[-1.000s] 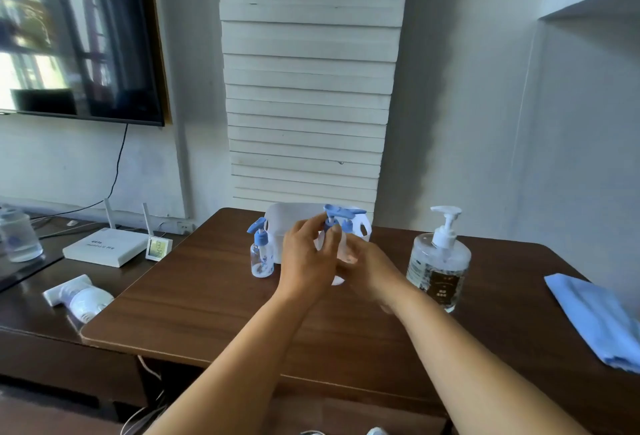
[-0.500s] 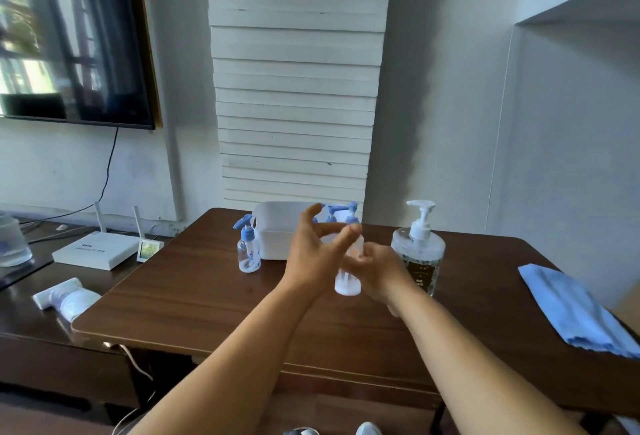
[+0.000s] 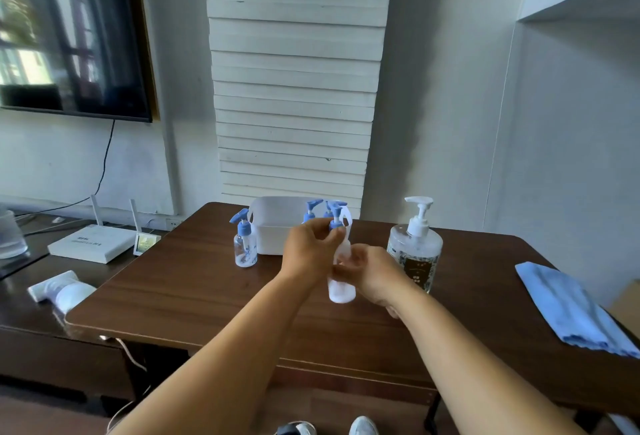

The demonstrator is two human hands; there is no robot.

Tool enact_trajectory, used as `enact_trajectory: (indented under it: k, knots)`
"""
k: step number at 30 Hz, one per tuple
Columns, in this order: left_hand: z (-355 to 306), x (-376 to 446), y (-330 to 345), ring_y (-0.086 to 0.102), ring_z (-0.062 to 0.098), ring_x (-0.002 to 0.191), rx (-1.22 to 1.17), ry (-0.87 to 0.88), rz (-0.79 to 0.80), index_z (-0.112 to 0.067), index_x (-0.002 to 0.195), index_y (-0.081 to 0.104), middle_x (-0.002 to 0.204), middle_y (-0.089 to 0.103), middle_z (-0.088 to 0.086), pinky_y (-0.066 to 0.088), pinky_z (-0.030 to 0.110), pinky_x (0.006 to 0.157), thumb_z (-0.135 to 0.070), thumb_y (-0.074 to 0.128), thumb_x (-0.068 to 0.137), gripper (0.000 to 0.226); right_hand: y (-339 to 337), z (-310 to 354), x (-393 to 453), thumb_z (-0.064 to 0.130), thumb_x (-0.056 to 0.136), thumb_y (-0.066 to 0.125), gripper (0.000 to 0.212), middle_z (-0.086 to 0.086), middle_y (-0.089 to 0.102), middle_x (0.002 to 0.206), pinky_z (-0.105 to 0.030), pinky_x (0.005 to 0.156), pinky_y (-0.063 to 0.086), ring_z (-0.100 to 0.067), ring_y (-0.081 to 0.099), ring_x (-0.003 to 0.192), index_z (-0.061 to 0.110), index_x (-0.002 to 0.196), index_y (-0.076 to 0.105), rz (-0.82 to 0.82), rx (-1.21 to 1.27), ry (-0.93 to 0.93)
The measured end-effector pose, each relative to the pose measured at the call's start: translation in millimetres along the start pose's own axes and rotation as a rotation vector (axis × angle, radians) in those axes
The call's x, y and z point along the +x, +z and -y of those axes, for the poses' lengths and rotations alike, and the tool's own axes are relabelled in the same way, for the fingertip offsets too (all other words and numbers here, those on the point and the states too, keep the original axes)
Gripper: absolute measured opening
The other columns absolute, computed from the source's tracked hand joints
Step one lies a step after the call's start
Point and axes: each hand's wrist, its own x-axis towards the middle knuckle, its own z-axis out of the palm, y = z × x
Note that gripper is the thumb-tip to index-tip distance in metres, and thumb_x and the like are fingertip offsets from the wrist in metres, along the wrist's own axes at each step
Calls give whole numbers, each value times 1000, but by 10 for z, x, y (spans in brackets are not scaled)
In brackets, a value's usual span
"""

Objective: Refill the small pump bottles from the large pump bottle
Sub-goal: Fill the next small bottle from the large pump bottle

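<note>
Gripping a small pump bottle point(image 3: 341, 287) just left of the large pump bottle point(image 3: 415, 254), the right hand point(image 3: 372, 275) holds its body; the left hand point(image 3: 308, 251) pinches its blue pump head point(image 3: 336, 221).

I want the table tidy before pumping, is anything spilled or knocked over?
No spill shows on the table. The one thing lying down is a white tube on its side on the lower cabinet to the left; the large pump bottle stands upright.
</note>
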Motion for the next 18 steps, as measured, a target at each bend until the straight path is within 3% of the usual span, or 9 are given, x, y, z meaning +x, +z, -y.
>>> enact_trajectory:
  k: [3,4,8,12,15,18]
  knots:
    - [-73,32,10,59,0,66,-172,100,-97,-17,89,66,75,66,-6,49,15,67,-19,66,85,4,8,-49,69,32,75,72,32,-3,69,99,-38,82,52,-20,64,94,13,100,63,-40,-40,32]
    - [-116,63,-1,58,-3,63,-225,139,-172,-13,93,66,74,65,-5,46,10,62,-18,66,85,9,7,-63,75,30,76,72,33,-3,68,100,-35,80,51,-20,64,93,12,102,63,-62,-23,61]
    - [-283,199,-101,59,9,67,-375,236,-361,-11,100,63,76,63,2,51,24,68,-25,60,88,19,3,-131,80,29,82,66,30,0,62,93,-20,59,39,-11,55,76,12,106,59,-175,24,75]
    - [-144,262,-129,51,9,61,239,250,-212,-17,89,66,73,59,-4,36,8,53,-30,60,88,14,12,-121,111,34,85,61,35,-2,62,99,-27,66,43,-17,58,87,14,113,56,-283,81,46]
    - [196,299,-78,51,15,63,525,152,19,-9,73,65,68,59,1,35,16,51,-29,62,84,24,13,-93,126,36,85,65,32,-4,63,98,-33,75,47,-22,62,90,16,108,56,-296,95,21]
    - [450,295,12,51,15,58,590,33,125,-12,62,59,62,57,0,38,25,53,-31,63,80,26,2,-95,133,33,84,67,30,-4,65,90,-32,74,50,-22,65,88,15,105,55,-298,96,28]
